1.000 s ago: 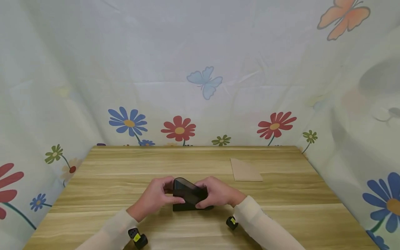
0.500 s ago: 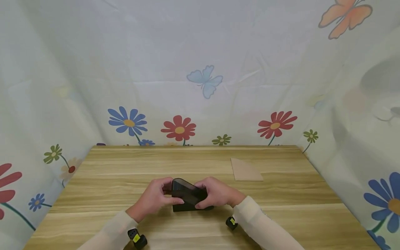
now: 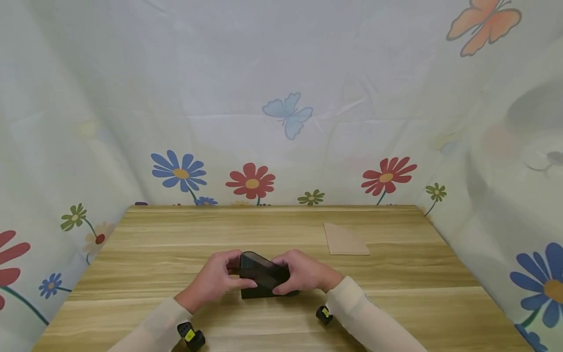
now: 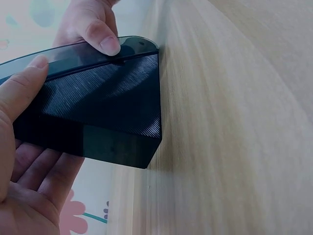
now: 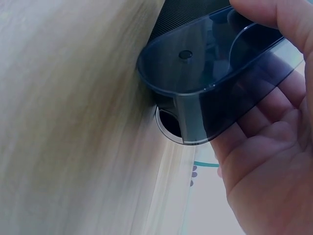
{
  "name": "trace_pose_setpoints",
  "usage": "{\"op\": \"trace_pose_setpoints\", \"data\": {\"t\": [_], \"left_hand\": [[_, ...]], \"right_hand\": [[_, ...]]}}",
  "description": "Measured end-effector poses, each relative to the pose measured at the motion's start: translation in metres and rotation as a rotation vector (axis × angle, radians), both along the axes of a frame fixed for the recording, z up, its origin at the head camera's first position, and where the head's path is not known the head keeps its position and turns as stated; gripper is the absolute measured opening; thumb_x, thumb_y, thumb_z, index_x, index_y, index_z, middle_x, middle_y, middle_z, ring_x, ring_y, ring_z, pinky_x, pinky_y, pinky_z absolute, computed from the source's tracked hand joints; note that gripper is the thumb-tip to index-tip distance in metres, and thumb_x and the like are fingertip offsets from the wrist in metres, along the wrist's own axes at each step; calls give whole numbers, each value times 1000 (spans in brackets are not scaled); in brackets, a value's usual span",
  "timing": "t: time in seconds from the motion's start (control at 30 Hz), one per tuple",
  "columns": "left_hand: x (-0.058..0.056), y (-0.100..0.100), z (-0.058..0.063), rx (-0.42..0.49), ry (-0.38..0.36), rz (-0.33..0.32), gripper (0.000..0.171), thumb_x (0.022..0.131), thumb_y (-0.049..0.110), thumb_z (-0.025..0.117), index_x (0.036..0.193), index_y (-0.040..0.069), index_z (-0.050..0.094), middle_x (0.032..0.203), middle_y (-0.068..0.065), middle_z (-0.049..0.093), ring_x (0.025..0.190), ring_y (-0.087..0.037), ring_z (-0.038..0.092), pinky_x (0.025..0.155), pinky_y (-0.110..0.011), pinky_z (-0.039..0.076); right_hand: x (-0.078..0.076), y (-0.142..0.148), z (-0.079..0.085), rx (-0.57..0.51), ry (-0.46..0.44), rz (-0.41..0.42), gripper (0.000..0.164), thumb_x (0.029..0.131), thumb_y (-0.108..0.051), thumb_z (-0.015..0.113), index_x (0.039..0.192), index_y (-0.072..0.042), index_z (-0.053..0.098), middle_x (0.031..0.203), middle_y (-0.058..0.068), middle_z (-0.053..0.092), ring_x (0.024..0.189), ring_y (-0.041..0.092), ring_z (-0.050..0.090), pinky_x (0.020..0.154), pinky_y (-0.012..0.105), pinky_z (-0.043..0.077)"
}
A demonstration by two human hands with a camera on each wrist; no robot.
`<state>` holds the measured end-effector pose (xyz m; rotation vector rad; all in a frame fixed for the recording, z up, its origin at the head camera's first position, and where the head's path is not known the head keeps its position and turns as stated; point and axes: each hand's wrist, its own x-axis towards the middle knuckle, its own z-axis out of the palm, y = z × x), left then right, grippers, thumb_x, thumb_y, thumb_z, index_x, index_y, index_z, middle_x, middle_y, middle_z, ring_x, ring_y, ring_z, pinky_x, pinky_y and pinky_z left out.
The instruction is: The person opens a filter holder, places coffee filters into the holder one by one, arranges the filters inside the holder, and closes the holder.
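Both hands hold a dark box-shaped object (image 3: 262, 278) with a smoky see-through cover (image 5: 183, 73), low over the wooden table; its exact kind is unclear. My left hand (image 3: 216, 279) grips its left end, thumb on the near face and fingers behind. At the other end my right hand (image 3: 306, 272) holds it the same way, with its thumb (image 4: 100, 39) pressed on the cover's edge. In the left wrist view, the black body (image 4: 105, 93) has a ribbed face. A rounded cover end with a small round mark shows in the right wrist view, above a dark curved opening (image 5: 168, 122).
A flat beige sheet (image 3: 346, 239) with one curved edge lies beyond the right hand on the wooden table (image 3: 198, 227). Behind the table hangs a white curtain (image 3: 281, 63) printed with flowers and butterflies. Black wrist cameras are strapped under both sleeves.
The object and both hands have shifted very slightly to the left. Both grips look the same, and the beige sheet lies where it was.
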<state>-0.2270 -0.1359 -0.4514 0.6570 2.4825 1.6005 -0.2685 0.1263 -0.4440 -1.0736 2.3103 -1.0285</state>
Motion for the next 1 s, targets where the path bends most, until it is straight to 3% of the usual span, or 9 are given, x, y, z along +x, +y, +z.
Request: {"op": "trace_pose_setpoints", "data": {"t": [0.27,0.4,0.53,0.67,1.0], "left_hand": [[0,-2,1,-33,-9,-13,41,79,36,89,113,20,72,104,4,76,92,-10,73,84,-24,57],[-1,-3,-1,-77,1,-30,47,79,39,89,119,22,71,111,5,75,98,-11,71,88,-24,56],[-2,-3,-5,-114,-3,-46,54,77,40,90,124,22,69,116,6,74,102,-11,69,91,-25,55],[-4,-1,-10,-142,11,-69,52,77,38,91,123,25,69,114,11,74,101,-7,69,90,-25,54],[-5,4,-15,-144,17,-83,44,79,33,90,117,24,71,113,9,75,100,-6,69,90,-23,53]], "right_hand": [[2,-1,0,-7,11,0,28,78,-18,88,102,-21,74,85,-14,69,74,1,56,70,19,47],[3,-1,8,-32,3,-18,46,78,-29,90,119,-21,71,103,-14,73,89,2,63,83,22,52],[7,-6,23,-109,6,-71,64,79,-38,90,133,-15,65,123,-6,72,107,6,67,98,36,55],[16,-16,37,-162,66,-140,63,81,-42,88,132,-14,66,124,-3,71,109,7,67,99,43,55],[33,-39,51,-222,162,-213,57,82,-39,87,130,-15,68,119,-5,73,107,5,66,95,38,56]]}}
